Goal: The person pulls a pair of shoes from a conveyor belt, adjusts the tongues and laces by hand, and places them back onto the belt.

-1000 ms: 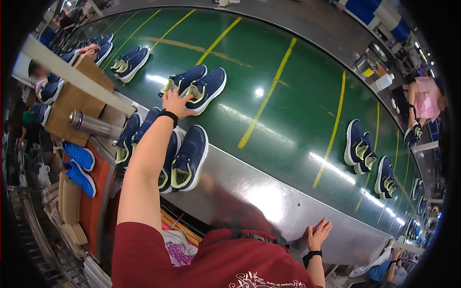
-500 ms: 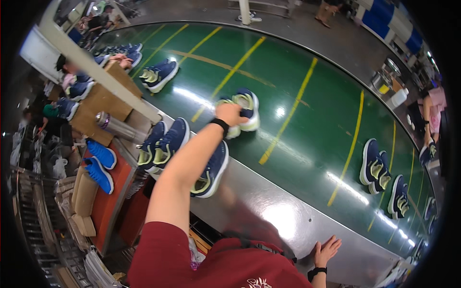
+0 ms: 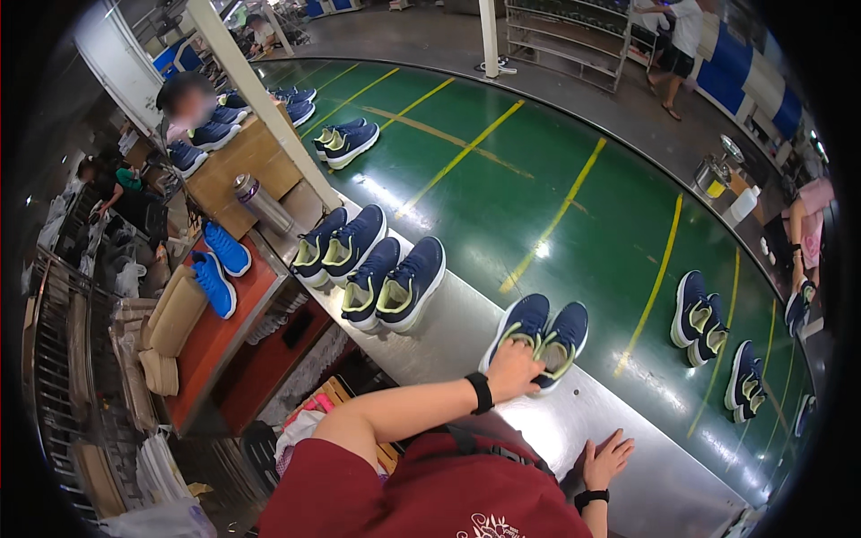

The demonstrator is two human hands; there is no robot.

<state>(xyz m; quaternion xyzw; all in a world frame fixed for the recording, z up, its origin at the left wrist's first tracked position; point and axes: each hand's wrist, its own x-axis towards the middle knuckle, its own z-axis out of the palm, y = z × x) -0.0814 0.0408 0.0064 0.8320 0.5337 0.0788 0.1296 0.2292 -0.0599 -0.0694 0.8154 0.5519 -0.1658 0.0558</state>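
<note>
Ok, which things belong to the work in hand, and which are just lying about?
Likely in use:
navy pair in the left hand
two navy pairs on the metal ledge
green belt

Seemingly idle:
metallic flask
bright blue shoes
white bottle

Matt cloth covers the gripped shoes (image 3: 568,325); beside them gleams a smooth metal ledge (image 3: 628,438); beyond, a glossy belt (image 3: 596,260).

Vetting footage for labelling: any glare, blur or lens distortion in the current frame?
Head view: bright glare on the metal ledge between the left hand and right hand; head view: white reflections streak the green belt, whose far edge bows with the fisheye, black corners around; head view: navy shoes in the left hand look fairly sharp, distant background softer.
</note>
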